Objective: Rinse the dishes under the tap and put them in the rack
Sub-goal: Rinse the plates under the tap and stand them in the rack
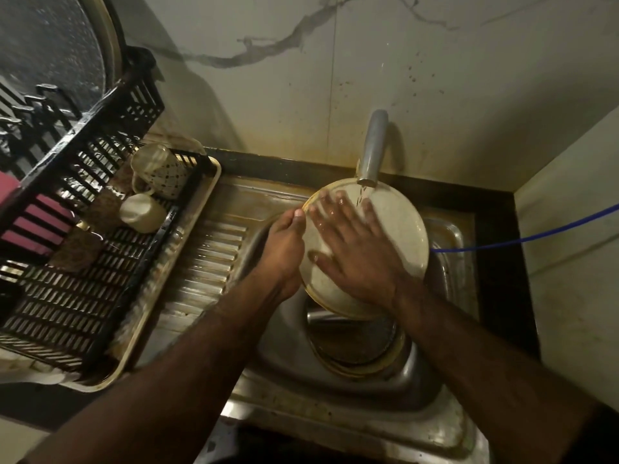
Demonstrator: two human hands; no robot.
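1. The cream plate (392,226) is held tilted over the sink basin (281,333), its far edge directly under the tap (372,147), where the water stream lands on its face.
2. The left hand (283,254) grips the plate's left rim, thumb on the edge and fingers hidden behind. The right hand (355,252) lies flat on the plate's face with fingers spread and straight, rubbing rather than grasping.
3. The black dish rack (83,209) stands to the left, across the ribbed drainboard (207,259), so the gripping left hand is the nearer one; I judge the plate would travel left, rim-first.
4. The rack holds a patterned mug (160,172) at its far end and a plain cream mug (142,212) just nearer, both lying on their sides. The rack sits on a beige tray (160,289).
5. Below the plate, the basin holds more stacked dishes (358,346), not yet rinsed by my reading.
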